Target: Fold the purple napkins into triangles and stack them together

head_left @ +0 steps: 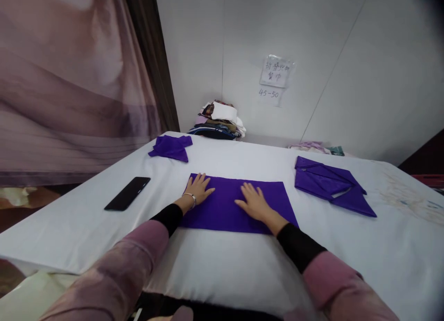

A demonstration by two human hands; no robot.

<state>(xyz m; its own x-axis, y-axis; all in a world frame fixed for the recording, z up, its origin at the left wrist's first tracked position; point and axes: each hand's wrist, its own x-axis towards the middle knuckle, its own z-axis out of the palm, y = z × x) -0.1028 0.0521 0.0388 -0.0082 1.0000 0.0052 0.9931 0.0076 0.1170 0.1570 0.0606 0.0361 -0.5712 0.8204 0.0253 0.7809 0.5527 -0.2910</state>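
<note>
A purple cloth napkin (225, 205) lies flat in front of me as a wide rectangle. On its left end rests my left hand (197, 189), palm down with fingers spread, a silver bracelet at the wrist. My right hand (255, 203) lies open on the right half of the same napkin, fingers apart. Neither hand grips anything. The cloth beneath both palms is hidden.
On the white-covered table (222, 261), a black phone (127, 194) lies to the left. Folded purple cloths lie at the back left (169, 147) and right (329, 184). Stacked fabrics (218, 120) stand by the wall, below a handwritten paper sign (276, 71).
</note>
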